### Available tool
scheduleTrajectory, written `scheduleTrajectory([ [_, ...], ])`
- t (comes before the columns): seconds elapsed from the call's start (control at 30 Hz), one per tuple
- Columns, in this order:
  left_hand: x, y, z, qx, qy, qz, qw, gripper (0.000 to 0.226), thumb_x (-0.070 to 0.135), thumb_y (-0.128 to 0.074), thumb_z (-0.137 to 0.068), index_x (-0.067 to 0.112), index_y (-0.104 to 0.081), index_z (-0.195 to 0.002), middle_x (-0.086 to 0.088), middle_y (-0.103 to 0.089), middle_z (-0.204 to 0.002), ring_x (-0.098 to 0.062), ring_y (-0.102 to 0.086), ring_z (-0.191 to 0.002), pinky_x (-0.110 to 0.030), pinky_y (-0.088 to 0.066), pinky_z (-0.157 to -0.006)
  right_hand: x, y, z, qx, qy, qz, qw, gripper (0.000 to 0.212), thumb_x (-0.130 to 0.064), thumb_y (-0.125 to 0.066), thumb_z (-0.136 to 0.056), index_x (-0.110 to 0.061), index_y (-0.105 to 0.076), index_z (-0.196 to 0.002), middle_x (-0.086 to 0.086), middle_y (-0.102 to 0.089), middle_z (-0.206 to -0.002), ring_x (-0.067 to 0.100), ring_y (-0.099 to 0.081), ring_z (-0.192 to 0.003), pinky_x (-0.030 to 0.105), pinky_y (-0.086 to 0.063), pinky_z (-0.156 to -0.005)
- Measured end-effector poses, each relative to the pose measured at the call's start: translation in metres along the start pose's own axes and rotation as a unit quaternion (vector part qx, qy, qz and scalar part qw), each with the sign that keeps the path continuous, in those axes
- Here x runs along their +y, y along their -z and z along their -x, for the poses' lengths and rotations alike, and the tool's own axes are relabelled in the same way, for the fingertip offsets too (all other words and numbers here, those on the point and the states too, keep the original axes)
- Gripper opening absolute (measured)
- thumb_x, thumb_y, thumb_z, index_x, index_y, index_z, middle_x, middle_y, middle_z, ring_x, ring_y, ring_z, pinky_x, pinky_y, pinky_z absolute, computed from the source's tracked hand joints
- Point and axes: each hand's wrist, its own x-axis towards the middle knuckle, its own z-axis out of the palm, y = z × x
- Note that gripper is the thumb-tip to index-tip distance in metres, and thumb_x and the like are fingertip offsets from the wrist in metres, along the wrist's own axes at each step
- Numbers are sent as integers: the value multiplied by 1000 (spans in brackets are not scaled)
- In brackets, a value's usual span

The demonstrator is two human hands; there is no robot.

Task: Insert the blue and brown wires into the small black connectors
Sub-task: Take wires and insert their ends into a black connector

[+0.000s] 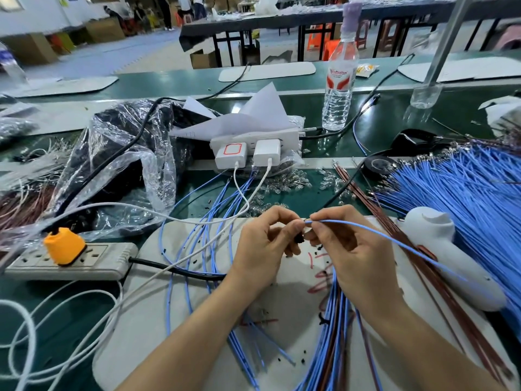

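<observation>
My left hand [263, 244] pinches a small black connector [298, 239] between thumb and fingers over the white work board [158, 320]. My right hand [349, 249] pinches the tip of a blue wire [380, 237], which arcs away to the right. The wire's tip sits right at my left fingertips, just above the connector. A big fan of blue wires [465, 193] lies at the right, with a row of brown wires [400, 235] beside it. Blue and brown wires [332, 320] bunched together run under my right wrist.
A power strip [73, 261] with an orange plug [63, 245] lies at the left. Ahead stand a white charger block [253, 149], a clear plastic bag [121, 165], a water bottle [339, 83] and black tape [379, 165]. A white tool [439, 249] rests at the right. Loose blue wires [197, 249] cross the board.
</observation>
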Motion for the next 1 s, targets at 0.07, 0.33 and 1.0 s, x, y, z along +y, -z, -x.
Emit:
scheduleTrajectory([
  [0.07,0,1,0,-6,1,8,1000,15,27,-61,-81,12,-59,-82,-1,-64,-68,-14,-57,-52,-24,-47,-52,0,0,0,6,1,7,1000,12,-8,-66,-87,-20,-65,-85,-10,-71,-78,5,-69,-71,13,-51,-67],
  [0.33,2,1,1,-9,4,8,1000,16,26,-61,-83,10,-59,-82,2,-66,-67,-16,-61,-52,-22,-49,-52,1,1,2,11,11,41,999,12,-6,-68,-86,-18,-66,-84,-9,-71,-77,7,-69,-71,30,-56,-66],
  [1.0,4,4,1,8,-72,-43,996,34,-6,-64,-84,25,-64,-97,-3,-61,-100,-12,-66,-95,-21,-51,-82,-3,4,-7,64,-53,-68,994,6,-7,-64,-87,-9,-66,-83,-1,-71,-70,8,-66,-60,12,-49,-61],
])
